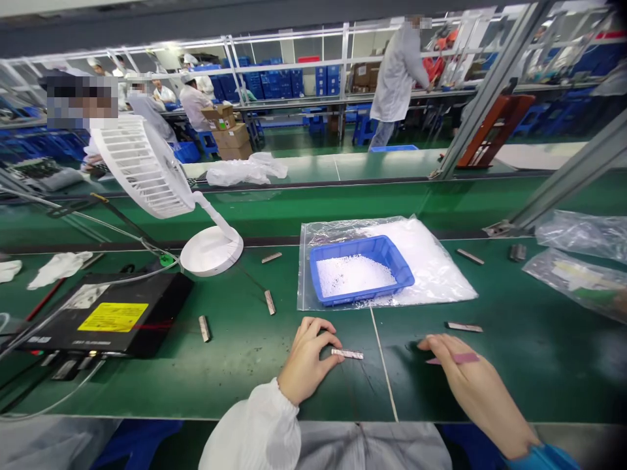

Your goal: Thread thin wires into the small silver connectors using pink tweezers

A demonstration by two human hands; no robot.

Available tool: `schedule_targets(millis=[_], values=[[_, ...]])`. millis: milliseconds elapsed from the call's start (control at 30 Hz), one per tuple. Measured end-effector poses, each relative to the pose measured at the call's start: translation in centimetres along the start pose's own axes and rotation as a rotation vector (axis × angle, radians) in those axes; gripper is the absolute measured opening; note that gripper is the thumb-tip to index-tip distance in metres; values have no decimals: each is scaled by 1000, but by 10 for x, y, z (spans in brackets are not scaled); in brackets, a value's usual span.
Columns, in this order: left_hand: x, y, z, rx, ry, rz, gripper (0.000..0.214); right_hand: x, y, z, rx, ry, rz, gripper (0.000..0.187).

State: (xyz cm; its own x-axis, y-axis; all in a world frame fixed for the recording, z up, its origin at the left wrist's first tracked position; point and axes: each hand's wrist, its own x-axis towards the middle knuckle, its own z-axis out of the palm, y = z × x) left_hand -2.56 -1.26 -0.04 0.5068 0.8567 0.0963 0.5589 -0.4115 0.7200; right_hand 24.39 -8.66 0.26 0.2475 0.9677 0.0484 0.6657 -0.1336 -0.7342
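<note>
**One pink strip (pixel 453 358) held, one metal bar (pixel 347 354) touched**

Lower center on the green desk (pixel 161 388), the left hand (pixel 307 360) curls, fingertips at the metal bar's end; any grip cannot be told. Lower right, the right hand (pixel 473 385) pinches the pink strip between its fingers. Above them, a blue tray (pixel 401 274) of white granules (pixel 353 274) sits on a plastic bag (pixel 441 287).

Narrow green workbench gap (pixel 343 320) between hands (pixel 306 359) (pixel 473 385) and blue plastic tray (pixel 353 247)
</note>
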Motion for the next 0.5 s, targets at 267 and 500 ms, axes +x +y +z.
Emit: schedule_targets(millis=[267,500], values=[[11,-10,-13,0,-103,32,13,67,-64,-10,238,11,-106,35],[9,-13,-12,-14,-112,8,13,137,-78,30,41,4,-239,26]])
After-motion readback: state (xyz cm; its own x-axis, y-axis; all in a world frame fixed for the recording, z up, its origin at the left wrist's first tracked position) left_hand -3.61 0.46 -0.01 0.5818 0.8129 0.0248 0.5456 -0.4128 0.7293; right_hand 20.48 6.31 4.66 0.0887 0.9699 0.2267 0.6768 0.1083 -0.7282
